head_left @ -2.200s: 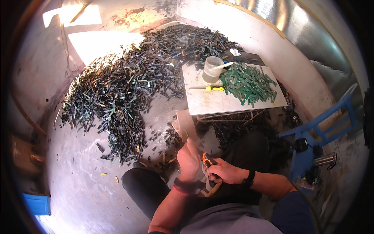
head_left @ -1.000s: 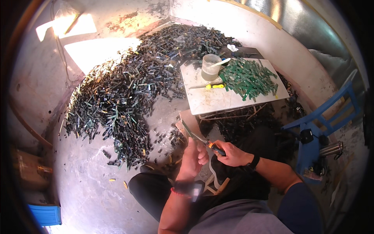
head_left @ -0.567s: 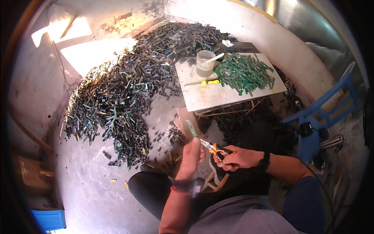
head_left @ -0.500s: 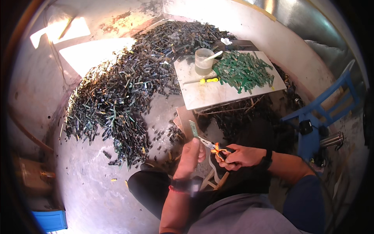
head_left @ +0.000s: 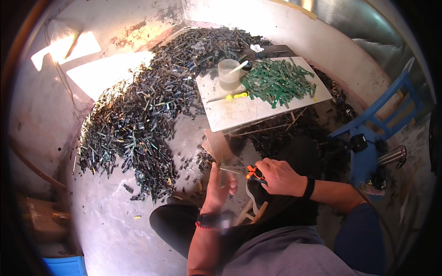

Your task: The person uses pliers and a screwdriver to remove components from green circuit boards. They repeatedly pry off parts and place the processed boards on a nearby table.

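Observation:
In front of my lap, my left hand [head_left: 217, 188] is closed on a thin green circuit board strip [head_left: 223, 161], which stands upright with its edge toward me. My right hand [head_left: 282, 177] grips long-nose pliers [head_left: 252, 173] with orange and black handles. Their metal jaws reach left to the strip, beside the left thumb. Whether the jaws pinch it or only touch it, I cannot tell. On the white board-topped table [head_left: 218, 117] ahead lies a heap of similar green strips [head_left: 281, 83].
A cloudy plastic tub [head_left: 229, 76] and a yellow-handled screwdriver [head_left: 237, 96] are on the table. A large pile of dark strips [head_left: 138, 119] covers the floor at left and behind. A blue chair [head_left: 363, 133] stands at right, near a metal flask [head_left: 391, 156].
My left hand has turned the strip from its flat face to its edge and drawn slightly left. The pliers have swung more level, their jaws further left at the strip.

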{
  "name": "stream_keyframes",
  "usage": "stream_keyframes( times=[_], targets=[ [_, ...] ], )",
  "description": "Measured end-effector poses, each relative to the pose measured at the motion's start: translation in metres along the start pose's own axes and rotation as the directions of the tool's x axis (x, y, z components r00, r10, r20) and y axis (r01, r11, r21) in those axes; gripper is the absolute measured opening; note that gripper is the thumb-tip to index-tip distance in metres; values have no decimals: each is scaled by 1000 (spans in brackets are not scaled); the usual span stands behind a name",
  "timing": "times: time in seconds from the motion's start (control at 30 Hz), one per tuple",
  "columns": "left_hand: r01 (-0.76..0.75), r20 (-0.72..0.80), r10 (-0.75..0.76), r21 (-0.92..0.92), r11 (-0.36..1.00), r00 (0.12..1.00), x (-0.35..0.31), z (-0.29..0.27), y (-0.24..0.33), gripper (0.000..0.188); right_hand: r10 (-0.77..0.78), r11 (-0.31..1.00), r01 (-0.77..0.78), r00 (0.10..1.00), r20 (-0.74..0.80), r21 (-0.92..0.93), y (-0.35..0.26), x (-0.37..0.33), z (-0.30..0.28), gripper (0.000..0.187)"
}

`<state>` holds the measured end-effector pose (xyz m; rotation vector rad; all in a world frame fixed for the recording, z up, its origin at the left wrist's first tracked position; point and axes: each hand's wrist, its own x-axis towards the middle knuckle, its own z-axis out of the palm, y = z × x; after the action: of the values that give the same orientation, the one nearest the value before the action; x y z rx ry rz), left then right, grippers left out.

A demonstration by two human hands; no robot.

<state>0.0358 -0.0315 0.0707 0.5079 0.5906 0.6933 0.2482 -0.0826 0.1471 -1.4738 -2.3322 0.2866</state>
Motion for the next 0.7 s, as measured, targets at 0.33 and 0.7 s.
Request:
stream_keyframes(
  times=[0.33, 0.7],
  targets=[
    [-2, 31, 6, -113, 994, 999, -15, 13, 14, 51, 46, 967, -51, 999, -25, -249, 4, 19, 9, 27],
    [-107, 29, 105, 110, 988, 994, -10, 13, 5, 39, 264, 638, -434, 899, 348, 637, -12, 2, 37, 10]
  ],
)
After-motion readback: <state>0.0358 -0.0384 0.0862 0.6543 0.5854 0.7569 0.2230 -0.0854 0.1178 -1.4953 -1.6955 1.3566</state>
